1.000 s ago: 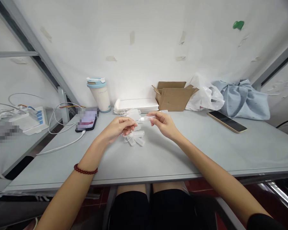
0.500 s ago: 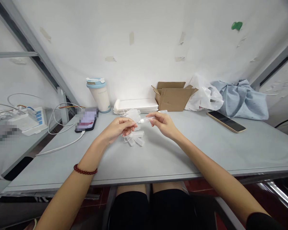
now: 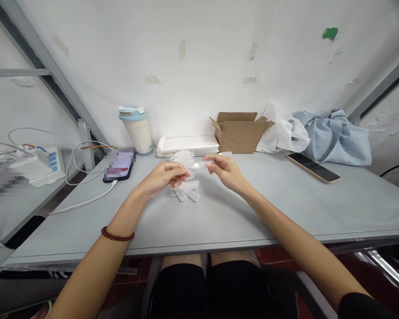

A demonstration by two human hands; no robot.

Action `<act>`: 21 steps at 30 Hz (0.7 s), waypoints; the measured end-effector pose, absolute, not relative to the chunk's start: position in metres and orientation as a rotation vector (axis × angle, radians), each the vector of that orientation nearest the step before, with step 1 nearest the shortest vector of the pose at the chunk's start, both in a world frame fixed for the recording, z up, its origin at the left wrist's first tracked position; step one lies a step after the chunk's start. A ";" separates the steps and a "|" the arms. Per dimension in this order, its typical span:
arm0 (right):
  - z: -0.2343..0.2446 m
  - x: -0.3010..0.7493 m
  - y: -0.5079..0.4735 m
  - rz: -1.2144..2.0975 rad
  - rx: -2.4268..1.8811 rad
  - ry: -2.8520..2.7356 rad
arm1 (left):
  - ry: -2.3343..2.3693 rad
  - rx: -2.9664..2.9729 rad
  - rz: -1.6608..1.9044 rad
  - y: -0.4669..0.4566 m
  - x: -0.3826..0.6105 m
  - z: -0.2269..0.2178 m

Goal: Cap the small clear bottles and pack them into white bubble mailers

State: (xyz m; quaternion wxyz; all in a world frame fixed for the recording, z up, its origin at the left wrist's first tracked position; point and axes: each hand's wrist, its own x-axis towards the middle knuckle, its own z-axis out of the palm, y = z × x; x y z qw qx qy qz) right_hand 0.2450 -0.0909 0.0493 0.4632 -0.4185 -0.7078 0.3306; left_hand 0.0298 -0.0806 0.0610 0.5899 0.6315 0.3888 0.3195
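Note:
My right hand [image 3: 226,172] pinches a small clear plastic tube [image 3: 206,162] that points left toward my left hand [image 3: 164,176]. The left hand's fingers are curled and pinched together at the tube's white tip; what they hold is too small to make out. Both hands hover just above the grey table [image 3: 219,217]. Under them lie a few clear plastic pieces [image 3: 187,194]. More clear pieces with thin white cords [image 3: 182,157] lie just behind the hands.
Behind the hands are a stack of white trays [image 3: 188,145], a blue-lidded cup [image 3: 137,130], a cardboard box [image 3: 240,131], a plastic bag [image 3: 282,133] and blue cloth [image 3: 335,137]. One phone [image 3: 313,167] lies right; another phone [image 3: 119,165], charging, lies left. A power strip [image 3: 40,165] sits far left.

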 end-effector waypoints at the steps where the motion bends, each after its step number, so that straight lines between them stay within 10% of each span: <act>1: 0.049 0.245 -0.091 0.814 -1.025 -1.746 | 0.906 1.470 0.741 -0.080 0.030 0.061; 21: 0.048 0.246 -0.089 0.816 -0.988 -1.738 | 0.903 1.493 0.748 -0.079 0.029 0.058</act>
